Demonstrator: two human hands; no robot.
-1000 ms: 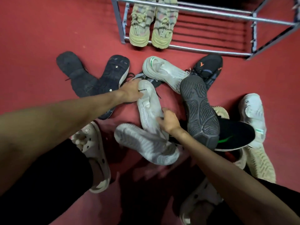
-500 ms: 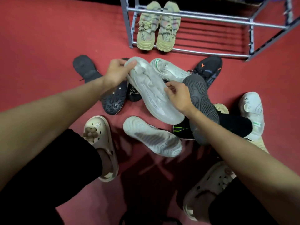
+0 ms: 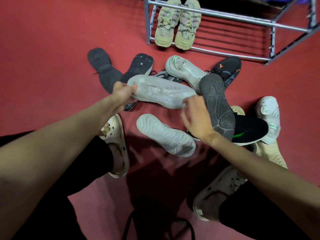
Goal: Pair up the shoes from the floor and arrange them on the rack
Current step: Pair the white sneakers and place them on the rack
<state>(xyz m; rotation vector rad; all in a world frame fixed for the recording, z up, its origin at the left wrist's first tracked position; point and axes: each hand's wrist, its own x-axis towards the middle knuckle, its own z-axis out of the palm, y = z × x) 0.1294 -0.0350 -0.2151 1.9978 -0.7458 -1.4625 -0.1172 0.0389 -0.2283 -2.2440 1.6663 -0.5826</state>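
Observation:
I hold a pale grey shoe (image 3: 161, 91) sideways above the pile. My left hand (image 3: 123, 93) grips its left end, and the fingers of my right hand (image 3: 194, 116) curl on its right end. A similar pale shoe (image 3: 166, 135) lies sole up on the red floor just below. The metal rack (image 3: 225, 16) stands at the back with a pair of beige sneakers (image 3: 174, 25) on its left side. Scattered on the floor are two black shoes, sole up (image 3: 102, 68) (image 3: 138, 66), a white shoe with green trim (image 3: 185, 70) and a black-and-orange shoe (image 3: 226, 68).
By my right hand lie a dark grey sole (image 3: 216, 104), a black-and-green shoe (image 3: 249, 130), a white shoe (image 3: 268, 115) and a beige one (image 3: 270, 155). My feet in cream clogs (image 3: 114, 141) (image 3: 220, 191) stand near the pile. Red floor spreads to the left.
Both hands have lifted the pale grey shoe off the floor and turned it from lengthwise to lying crosswise. The other shoes lie where they were.

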